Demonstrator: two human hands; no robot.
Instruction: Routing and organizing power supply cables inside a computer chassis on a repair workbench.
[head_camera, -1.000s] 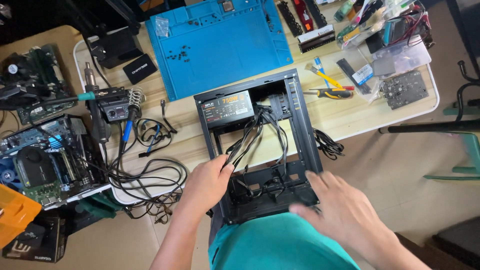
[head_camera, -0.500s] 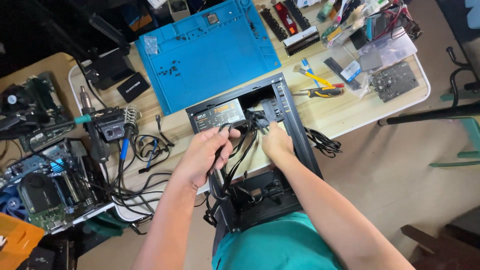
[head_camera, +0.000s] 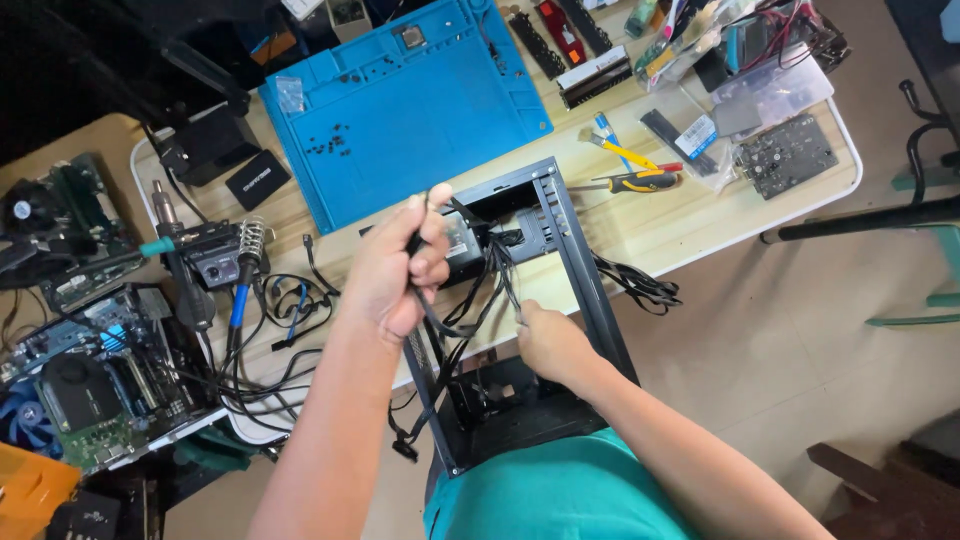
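Observation:
A black open computer case (head_camera: 590, 290) stands at the table's near edge, with a power supply (head_camera: 462, 240) at its far end. My left hand (head_camera: 395, 270) is raised over the case, fingers closed around a bundle of black cables (head_camera: 470, 300) that hangs down from it. Lower inside the case, my right hand (head_camera: 550, 345) is closed on the same cables where they loop. The cable ends trail toward the case's near left corner.
A blue work mat (head_camera: 400, 110) with small screws lies behind the case. A yellow-handled screwdriver (head_camera: 635, 180) and boards lie at right. A soldering station (head_camera: 215, 260), loose wires and motherboards (head_camera: 90, 390) crowd the left. More cables (head_camera: 640, 285) spill from the case's right side.
My left hand has risen from inside the case, lifting the cable bundle. My right hand has come in from the near edge and taken hold of the cables inside the case.

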